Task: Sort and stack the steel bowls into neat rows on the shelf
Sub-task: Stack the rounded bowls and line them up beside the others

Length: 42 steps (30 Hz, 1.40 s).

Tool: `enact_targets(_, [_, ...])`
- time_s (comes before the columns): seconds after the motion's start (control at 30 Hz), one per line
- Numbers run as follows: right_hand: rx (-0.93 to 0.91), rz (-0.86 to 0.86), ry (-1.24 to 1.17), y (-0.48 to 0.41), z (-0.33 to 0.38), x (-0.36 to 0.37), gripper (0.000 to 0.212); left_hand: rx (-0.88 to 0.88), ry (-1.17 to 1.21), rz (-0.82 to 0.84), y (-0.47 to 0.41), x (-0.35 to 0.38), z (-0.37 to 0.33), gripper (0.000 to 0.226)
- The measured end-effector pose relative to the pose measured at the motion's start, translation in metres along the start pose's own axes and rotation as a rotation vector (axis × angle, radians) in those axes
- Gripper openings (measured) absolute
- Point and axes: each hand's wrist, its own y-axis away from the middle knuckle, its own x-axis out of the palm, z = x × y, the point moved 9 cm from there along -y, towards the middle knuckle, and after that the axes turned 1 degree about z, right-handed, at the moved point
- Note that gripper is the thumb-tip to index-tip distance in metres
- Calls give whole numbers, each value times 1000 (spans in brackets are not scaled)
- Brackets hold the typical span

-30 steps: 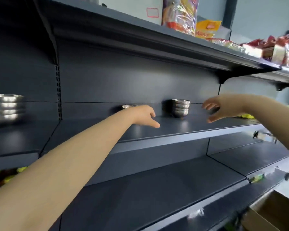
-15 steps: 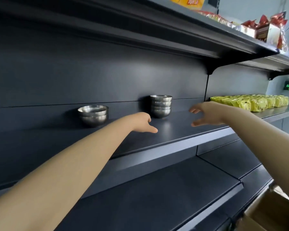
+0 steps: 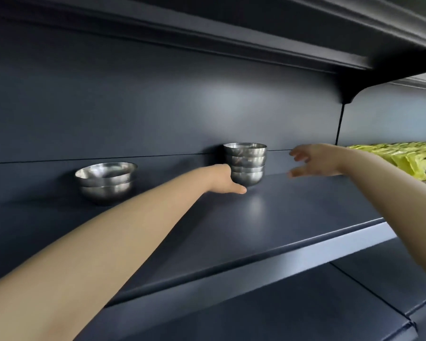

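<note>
A tall stack of small steel bowls (image 3: 246, 163) stands at the back of the dark shelf (image 3: 268, 232). My left hand (image 3: 225, 179) lies against the stack's lower left side, thumb stretched along its base; its fingers are hidden behind it. My right hand (image 3: 315, 159) hovers a little to the right of the stack, fingers spread and blurred, holding nothing. A lower stack of wider steel bowls (image 3: 106, 180) sits further left on the same shelf.
Yellow packets (image 3: 408, 158) fill the neighbouring shelf section at the right. Another shelf overhangs close above, carried by a bracket (image 3: 347, 94). A lower shelf (image 3: 280, 303) juts out beneath.
Both hands have moved in toward the tall bowl stack; the left one now lies against it. The view has drawn closer to the shelf and turned right.
</note>
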Motion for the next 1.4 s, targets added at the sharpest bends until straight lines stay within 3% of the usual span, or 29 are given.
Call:
enact_targets(0.13, [-97, 2, -203, -56, -10, 10, 91, -182, 141, -1, -26, 19, 9, 64])
enact_targets(0.3, [-251, 70, -646, -109, -11, 34, 129, -339, 468, -119, -55, 39, 18, 101])
enact_targets(0.4, [-376, 143, -817, -130, 0, 51, 116, -346, 629, -250, -69, 48, 21, 91])
enact_targets(0.57, [-482, 135, -836, -149, 7, 60, 110, -279, 664, -409, -82, 53, 31, 54])
enact_targets(0.93, [-499, 100, -894, -157, 2, 56, 121, -254, 620, -461, -79, 48, 30, 49])
enact_targets(1.13, [-475, 183, -1012, -158, -2, 60, 128, -253, 722, -446, -80, 50, 32, 51])
enact_targets(1.23, [-430, 230, -1108, -159, -9, 60, 111, -241, 788, -391, -82, 53, 29, 50])
enact_targets(1.33, [-476, 278, -1142, -148, -4, 58, 65, -222, 820, -357, -80, 53, 26, 48])
enact_targets(1.4, [-487, 272, -1164, -139, -1, 57, 50, -231, 805, -386, -71, 49, 28, 55])
